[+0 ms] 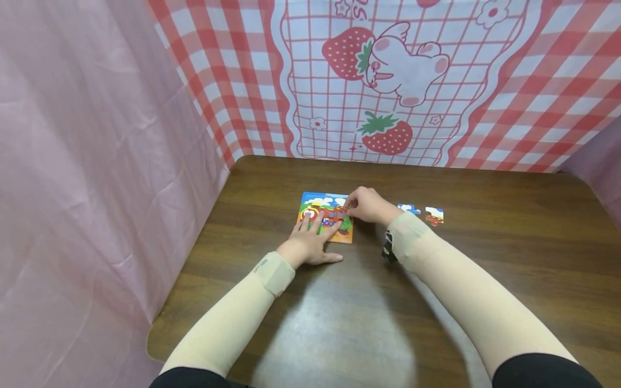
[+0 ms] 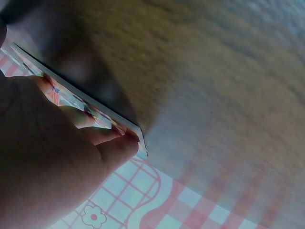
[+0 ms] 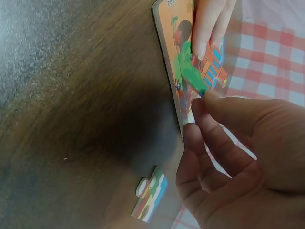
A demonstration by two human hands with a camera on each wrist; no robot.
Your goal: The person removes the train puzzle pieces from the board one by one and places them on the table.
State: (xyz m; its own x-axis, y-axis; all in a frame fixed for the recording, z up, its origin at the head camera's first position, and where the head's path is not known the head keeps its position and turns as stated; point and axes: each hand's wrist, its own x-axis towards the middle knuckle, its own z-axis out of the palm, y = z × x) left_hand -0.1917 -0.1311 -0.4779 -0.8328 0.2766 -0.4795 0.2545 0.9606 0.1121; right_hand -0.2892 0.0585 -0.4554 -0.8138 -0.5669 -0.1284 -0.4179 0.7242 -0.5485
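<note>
A colourful jigsaw puzzle (image 1: 346, 235) in a flat board lies on the table, with blue sky, clouds and an orange lower edge. My left hand (image 1: 310, 243) rests on its lower left part, fingers spread and fairly straight, thumb on the wood. At the puzzle's right side my right hand (image 1: 370, 206) pinches a small puzzle piece between thumb and fingers. In the right wrist view, that piece is mostly hidden by the fingertips (image 3: 198, 107), close against the board. The left wrist view shows the left fingertips (image 2: 125, 143) touching the picture near the board's edge.
To the right lie two loose puzzle pieces, one blue and white (image 1: 407, 208), the other with red and green (image 1: 434, 215). The brown wooden table (image 1: 509, 258) meets a red-and-white checked cloth (image 1: 242, 81) behind. A pink curtain (image 1: 97, 161) hangs on the left.
</note>
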